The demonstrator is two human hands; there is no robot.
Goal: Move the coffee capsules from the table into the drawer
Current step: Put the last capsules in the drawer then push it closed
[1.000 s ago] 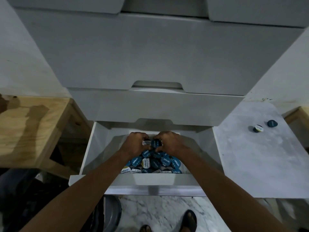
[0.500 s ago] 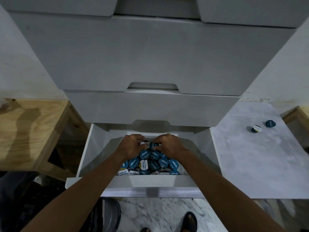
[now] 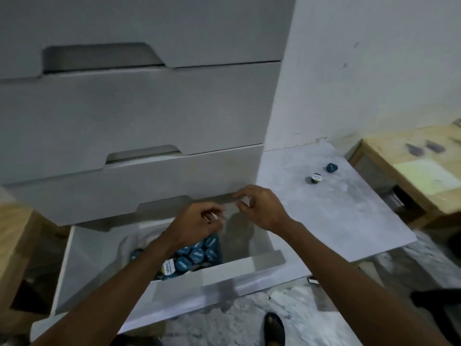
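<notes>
hands: left hand (image 3: pixel 197 224) and right hand (image 3: pixel 262 208) mid-frame above the drawer (image 3: pixel 217 280), fingers loosely curled, empty
drawer capsules (image 3: pixel 197 253): piled inside, lower centre
table (image 3: pixel 344 221): two capsules (image 3: pixel 321 173) right of centre, side by side

The coffee capsules (image 3: pixel 197 254) lie heaped in the open drawer (image 3: pixel 219 278) at lower centre of the frame: small round pods, most with dark blue lids bearing pale lettering, one at the front (image 3: pixel 169 266) with a white lid. They are packed close, touching one another, lids tilted at different angles, and a forearm covers part of the heap. The drawer is white and pulled well out. Two more capsules sit on the grey marbled table (image 3: pixel 349 221) at right of centre, near each other but apart: one white-topped (image 3: pixel 315 177), one blue (image 3: pixel 332 168).
</notes>
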